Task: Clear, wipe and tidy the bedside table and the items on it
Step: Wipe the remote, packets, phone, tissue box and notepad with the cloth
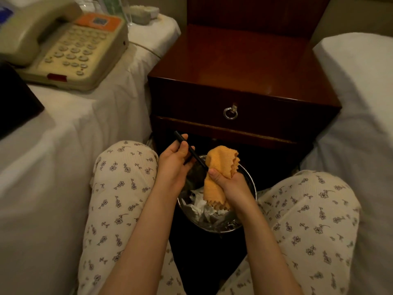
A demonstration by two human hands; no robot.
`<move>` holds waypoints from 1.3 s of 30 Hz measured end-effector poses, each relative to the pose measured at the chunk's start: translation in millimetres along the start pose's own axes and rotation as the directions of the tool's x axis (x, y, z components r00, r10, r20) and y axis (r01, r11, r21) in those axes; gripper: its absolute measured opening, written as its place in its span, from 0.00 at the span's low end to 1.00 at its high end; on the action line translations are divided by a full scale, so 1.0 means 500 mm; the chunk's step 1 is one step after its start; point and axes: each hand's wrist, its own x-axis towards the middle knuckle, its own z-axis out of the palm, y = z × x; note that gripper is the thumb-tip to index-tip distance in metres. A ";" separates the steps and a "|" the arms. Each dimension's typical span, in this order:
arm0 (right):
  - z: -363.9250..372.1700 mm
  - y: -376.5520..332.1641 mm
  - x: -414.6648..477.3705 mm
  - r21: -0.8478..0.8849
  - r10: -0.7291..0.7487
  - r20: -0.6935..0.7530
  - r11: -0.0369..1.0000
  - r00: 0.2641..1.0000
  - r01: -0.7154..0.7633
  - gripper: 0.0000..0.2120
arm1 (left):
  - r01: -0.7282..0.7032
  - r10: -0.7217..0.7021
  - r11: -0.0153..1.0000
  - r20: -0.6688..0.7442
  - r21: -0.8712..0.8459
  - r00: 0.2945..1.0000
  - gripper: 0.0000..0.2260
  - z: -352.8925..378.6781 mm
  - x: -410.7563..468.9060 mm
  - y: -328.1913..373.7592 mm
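The dark wooden bedside table (240, 67) stands ahead of me with a bare, glossy top and a ring-pull drawer (230, 112). Below its front edge, my left hand (174, 165) grips a thin black pen (192, 152) that slants down to the right. My right hand (229, 184) is closed around an orange cloth (219, 169), and the pen's lower end disappears into the cloth. Both hands hover over a round metal waste bin (252, 184) holding crumpled white paper (198, 204).
On the bed at left lie a beige desk telephone (70, 47), a dark flat object (14, 99), a glass (125, 11) and a small pale item (142, 12). A second bed with a white pillow (357, 67) is at right. My knees flank the bin.
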 end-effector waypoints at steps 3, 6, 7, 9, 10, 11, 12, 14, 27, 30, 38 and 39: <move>0.006 -0.015 -0.013 0.024 -0.043 0.007 0.999 0.999 0.042 0.12 | -0.027 0.027 0.999 0.000 -0.021 1.000 0.08 0.005 -0.015 0.022; 0.016 -0.046 -0.028 0.093 -0.084 0.014 0.992 0.996 0.082 0.03 | -0.109 0.108 0.993 0.014 0.038 0.994 0.08 0.011 -0.036 0.051; 0.022 -0.061 -0.033 0.116 -0.110 0.017 0.987 0.994 0.107 0.02 | -0.155 0.153 0.983 0.032 0.095 0.988 0.08 0.013 -0.044 0.064; 0.046 -0.096 -0.041 0.144 -0.182 0.022 0.974 0.983 0.177 0.02 | -0.241 0.230 0.944 0.074 0.225 0.970 0.08 0.020 -0.062 0.095; 0.063 -0.114 -0.044 0.153 -0.217 0.028 0.966 0.976 0.210 0.02 | -0.277 0.264 0.918 0.084 0.284 0.961 0.09 0.023 -0.072 0.109; 0.082 -0.130 -0.046 0.163 -0.247 0.043 0.958 0.968 0.238 0.04 | -0.310 0.302 0.890 0.077 0.335 0.950 0.09 0.024 -0.082 0.121; 0.103 -0.146 -0.049 0.172 -0.266 0.061 0.952 0.962 0.253 0.05 | -0.339 0.346 0.862 0.052 0.376 0.937 0.10 0.021 -0.090 0.133; 0.146 -0.164 -0.054 0.187 -0.288 0.116 0.946 0.950 0.264 0.04 | -0.375 0.427 0.827 -0.034 0.418 0.904 0.10 0.004 -0.104 0.158; 0.376 -0.227 -0.194 0.240 -0.404 0.592 0.915 0.698 0.325 0.04 | -0.472 0.779 0.586 -0.298 0.659 0.552 0.09 -0.157 -0.310 0.340; 0.423 -0.231 -0.235 0.227 -0.414 0.667 0.905 0.620 0.361 0.06 | -0.402 0.810 0.564 -0.388 0.721 0.439 0.09 -0.203 -0.356 0.367; 0.529 -0.211 -0.291 -0.059 -0.485 0.676 0.715 0.555 0.696 0.10 | -0.087 0.702 0.691 -0.638 0.717 0.317 0.23 -0.323 -0.382 0.413; 0.539 -0.208 -0.289 -0.087 -0.492 0.664 0.698 0.564 0.711 0.09 | -0.021 0.697 0.680 -0.638 0.733 0.327 0.22 -0.327 -0.373 0.417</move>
